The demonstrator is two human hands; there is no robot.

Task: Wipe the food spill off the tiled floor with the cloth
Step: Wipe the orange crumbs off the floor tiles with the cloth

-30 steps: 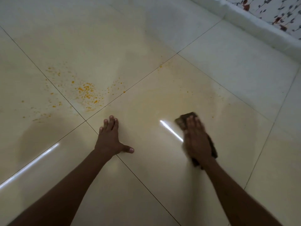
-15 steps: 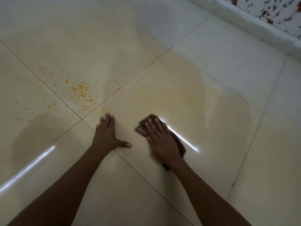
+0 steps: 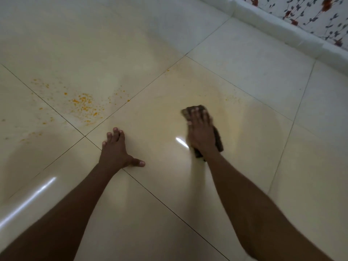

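While the left hand (image 3: 114, 150) stays flat on the floor (image 3: 244, 72), the right hand (image 3: 201, 132), fingers straight, has pushed the cloth (image 3: 218, 136) back rightward; the orange spill (image 3: 84, 104), far left, remains unwiped.

Tiled floor (image 3: 244, 59) (orange spill (image 3: 84, 104), cloth (image 3: 218, 136))

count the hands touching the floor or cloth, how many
2. The left hand rests flat on the bare tiled floor, fingers spread, beside the orange food spill. The right hand presses on the brown cloth, right of the left hand.
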